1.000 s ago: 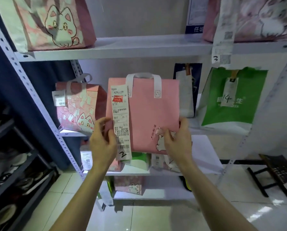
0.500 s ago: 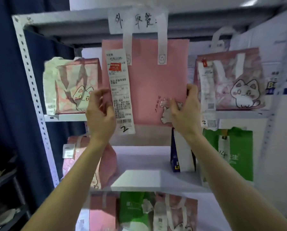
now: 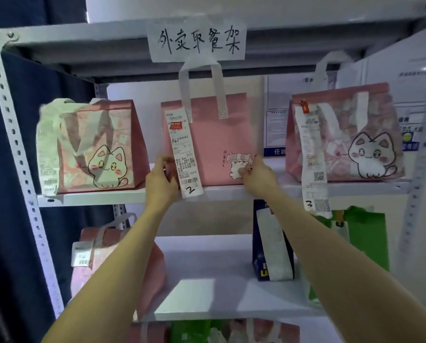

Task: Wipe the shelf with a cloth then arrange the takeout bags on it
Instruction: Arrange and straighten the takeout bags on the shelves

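A plain pink takeout bag (image 3: 212, 134) with white handles and a long receipt marked 2 stands on the upper white shelf (image 3: 355, 188), between two cat-print bags. My left hand (image 3: 161, 180) grips its lower left edge beside the receipt. My right hand (image 3: 255, 175) pinches its lower right corner over the small cat drawing. A pink and green cat bag (image 3: 93, 147) sits to the left, and a pink cat bag (image 3: 350, 134) with a receipt marked 3 sits to the right. No cloth is in sight.
A handwritten paper sign (image 3: 198, 40) is taped to the top rail. On the middle shelf (image 3: 207, 273) stand a pink bag (image 3: 93, 258), a dark blue bag (image 3: 271, 243) and a green bag (image 3: 363, 238). More bags fill the shelf below. A dark curtain (image 3: 13, 243) hangs left of the perforated upright (image 3: 21, 169).
Both hands lifted the pink bag marked 2 from the middle shelf's height up to the top shelf and set it between the two cat bags; the view tilted upward with it.
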